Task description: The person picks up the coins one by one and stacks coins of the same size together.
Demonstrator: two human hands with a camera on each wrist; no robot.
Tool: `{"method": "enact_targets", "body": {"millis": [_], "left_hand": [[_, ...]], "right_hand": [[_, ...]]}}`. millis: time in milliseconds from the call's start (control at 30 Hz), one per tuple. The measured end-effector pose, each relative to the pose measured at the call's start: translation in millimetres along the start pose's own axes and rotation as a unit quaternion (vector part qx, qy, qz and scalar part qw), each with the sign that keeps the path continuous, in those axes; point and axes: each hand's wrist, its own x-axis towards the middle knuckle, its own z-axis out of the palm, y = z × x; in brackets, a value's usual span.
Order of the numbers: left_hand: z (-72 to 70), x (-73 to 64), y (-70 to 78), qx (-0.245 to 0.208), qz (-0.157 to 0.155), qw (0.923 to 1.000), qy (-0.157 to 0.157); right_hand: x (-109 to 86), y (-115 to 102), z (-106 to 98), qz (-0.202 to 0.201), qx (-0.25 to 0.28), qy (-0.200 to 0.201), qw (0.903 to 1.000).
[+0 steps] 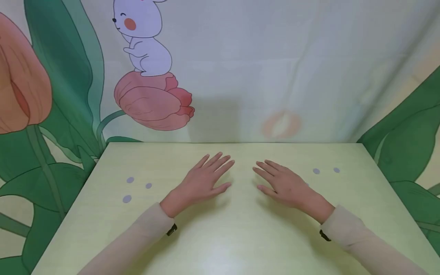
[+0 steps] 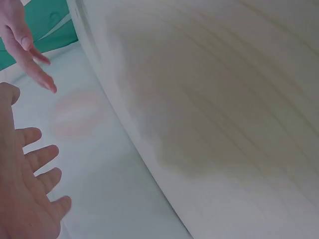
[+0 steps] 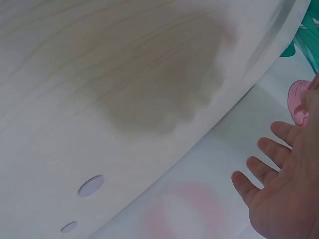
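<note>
My left hand (image 1: 204,179) is held palm down over the middle of the pale table (image 1: 220,225), its fingers straight and spread. Facing it across a small gap is my right hand (image 1: 283,185), also palm down with fingers extended. Neither hand holds anything. Both cast soft shadows on the tabletop. In the left wrist view the left hand (image 2: 30,169) shows its palm side, and the right hand (image 2: 25,45) appears at the upper left. The right wrist view has the right hand (image 3: 284,174) at its right edge, fingers apart.
Behind the table's far edge hangs a light curtain (image 1: 240,68) printed with a rabbit (image 1: 148,53) on a pink tulip (image 1: 154,101). Large printed green leaves flank both sides. Several small purple-grey spots, one of them a round spot (image 1: 127,199), mark the tabletop left and right.
</note>
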Motion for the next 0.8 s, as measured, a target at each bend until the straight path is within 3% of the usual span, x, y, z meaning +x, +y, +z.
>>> {"method": "enact_targets", "body": {"millis": [200, 367, 800], "left_hand": [[1.5, 12.9, 10.3, -0.021, 0.018, 0.9994, 0.02], [0.9, 26.2, 24.4, -0.038, 0.029, 0.9987, 0.018], [6.4, 44.7, 47.6, -0.074, 0.042, 0.9962, 0.016]], "right_hand": [[-12.2, 14.2, -2.4, 0.038, 0.027, 0.016, 0.9988], [-22.2, 24.7, -6.8, 0.058, 0.026, 0.025, 0.9977], [-36.0, 43.2, -14.4, 0.065, 0.0, 0.025, 0.9976]]}}
